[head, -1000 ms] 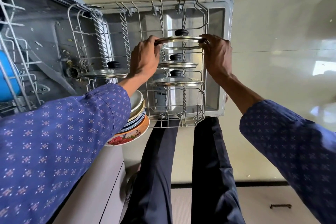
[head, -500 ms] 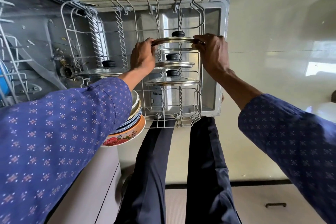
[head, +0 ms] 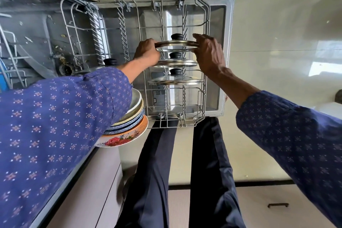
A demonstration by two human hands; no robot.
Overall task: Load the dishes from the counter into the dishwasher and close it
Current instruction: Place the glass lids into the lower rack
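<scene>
Both hands, left hand [head: 147, 50] and right hand [head: 209, 53], fingers clamped on a glass lid [head: 175, 45] over the dishwasher rack [head: 200, 98].

Glass lid [head: 176, 46] upright in rack [head: 202, 87], two lids [head: 175, 72] behind.

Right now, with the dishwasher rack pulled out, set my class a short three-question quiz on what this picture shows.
1. True or false: both hands hold the topmost glass pot lid with a black knob.
2. How many glass lids with black knobs already stand in the wire rack directly below the held one?
A) none B) two C) five
3. Fill in: the stack of plates on the counter edge has an orange plate with red ______ at the bottom.

Key
1. True: the left hand grips its left rim, the right hand its right rim.
2. B
3. flowers
</scene>
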